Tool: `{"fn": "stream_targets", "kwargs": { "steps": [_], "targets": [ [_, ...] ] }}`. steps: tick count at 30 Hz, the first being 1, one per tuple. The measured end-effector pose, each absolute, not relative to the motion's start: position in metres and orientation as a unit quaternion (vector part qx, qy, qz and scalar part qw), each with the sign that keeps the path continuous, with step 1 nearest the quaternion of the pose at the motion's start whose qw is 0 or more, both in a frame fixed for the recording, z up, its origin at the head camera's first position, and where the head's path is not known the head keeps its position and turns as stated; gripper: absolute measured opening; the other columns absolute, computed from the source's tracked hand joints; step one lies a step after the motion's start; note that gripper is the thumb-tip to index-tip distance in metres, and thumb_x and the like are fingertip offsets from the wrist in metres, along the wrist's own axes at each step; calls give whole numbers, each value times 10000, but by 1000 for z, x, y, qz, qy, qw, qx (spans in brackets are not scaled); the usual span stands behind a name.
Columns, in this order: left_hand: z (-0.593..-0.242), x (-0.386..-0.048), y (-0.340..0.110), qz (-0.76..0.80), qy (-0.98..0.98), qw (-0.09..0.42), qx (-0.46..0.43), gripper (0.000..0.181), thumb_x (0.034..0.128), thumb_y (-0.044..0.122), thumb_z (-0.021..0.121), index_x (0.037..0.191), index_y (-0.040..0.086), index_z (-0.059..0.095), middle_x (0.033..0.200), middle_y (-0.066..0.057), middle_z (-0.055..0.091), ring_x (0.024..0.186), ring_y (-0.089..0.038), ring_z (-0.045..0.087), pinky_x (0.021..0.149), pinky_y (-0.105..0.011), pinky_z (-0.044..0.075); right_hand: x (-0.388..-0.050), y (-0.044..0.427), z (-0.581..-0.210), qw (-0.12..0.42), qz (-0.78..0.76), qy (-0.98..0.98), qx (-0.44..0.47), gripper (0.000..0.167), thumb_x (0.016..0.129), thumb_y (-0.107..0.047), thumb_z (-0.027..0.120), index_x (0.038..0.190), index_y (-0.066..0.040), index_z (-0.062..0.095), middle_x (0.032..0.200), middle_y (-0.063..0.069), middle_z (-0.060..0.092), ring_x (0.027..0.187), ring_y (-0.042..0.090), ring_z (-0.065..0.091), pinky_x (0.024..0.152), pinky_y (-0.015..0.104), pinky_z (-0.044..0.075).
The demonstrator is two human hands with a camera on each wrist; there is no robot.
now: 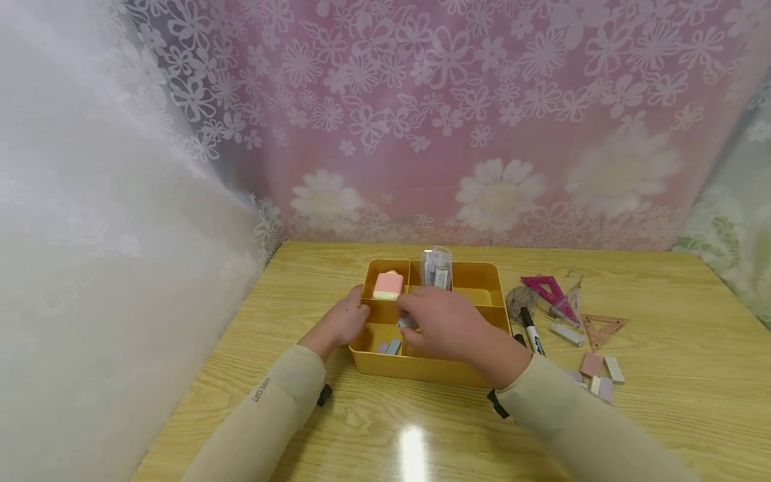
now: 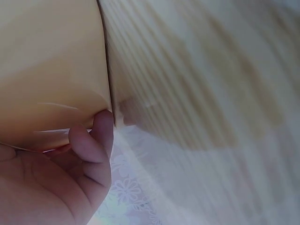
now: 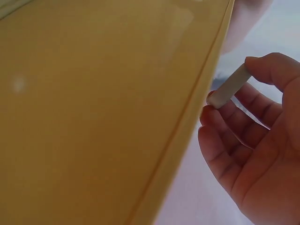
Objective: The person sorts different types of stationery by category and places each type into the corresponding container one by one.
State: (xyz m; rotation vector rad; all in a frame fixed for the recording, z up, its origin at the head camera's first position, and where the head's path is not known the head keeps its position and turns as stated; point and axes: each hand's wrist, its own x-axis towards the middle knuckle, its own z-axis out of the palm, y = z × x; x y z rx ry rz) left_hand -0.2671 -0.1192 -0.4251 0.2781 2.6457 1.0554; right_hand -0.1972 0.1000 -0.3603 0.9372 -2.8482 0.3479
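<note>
A yellow divided storage box (image 1: pixel 421 368) sits on the table in front of me. My left hand (image 1: pixel 346 316) grips its left side; in the left wrist view the curled fingers (image 2: pixel 91 145) lie against the box wall. Above the front compartments, my right hand (image 1: pixel 452 328) pinches a small pale eraser (image 3: pixel 229 86) between thumb and fingertips. Two small erasers, one bluish (image 1: pixel 394 346) and one purple (image 1: pixel 383 348), lie in the front left compartment. The back left one holds a pink-and-cream item (image 1: pixel 388 285). A clear plastic case (image 1: pixel 436 268) stands in the back middle compartment.
Right of the box lie a magenta set square (image 1: pixel 551 296), an orange set square (image 1: pixel 602 328), a black marker (image 1: pixel 533 331), a grey block (image 1: pixel 567 334) and several small erasers, including a pink one (image 1: pixel 591 363). A floral curtain (image 1: pixel 482 120) hangs behind the table.
</note>
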Motion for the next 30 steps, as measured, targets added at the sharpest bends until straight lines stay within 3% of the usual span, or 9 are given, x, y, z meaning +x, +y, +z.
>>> {"fn": "stream_targets", "kwargs": {
  "steps": [16, 30],
  "targets": [
    [-425, -267, -122, 371, 910, 137, 125, 469, 1063, 200, 327, 1512, 63, 311, 1436, -149, 514, 1236, -275, 519, 1039, -495, 405, -197, 73, -359, 67, 70, -938, 333, 168, 935, -316, 681, 1077, -228, 701, 994, -75, 650, 829, 131, 586, 603, 287, 482],
    [-427, -267, -121, 363, 916, 138, 104, 552, 1060, 241, 320, 1585, 93, 234, 1534, -147, 443, 1406, -295, 407, 1151, -518, 293, -201, 108, -363, 43, 86, -950, 297, 212, 937, -361, 701, 1093, -219, 680, 1010, -75, 628, 824, 118, 581, 661, 309, 507]
  ]
}}
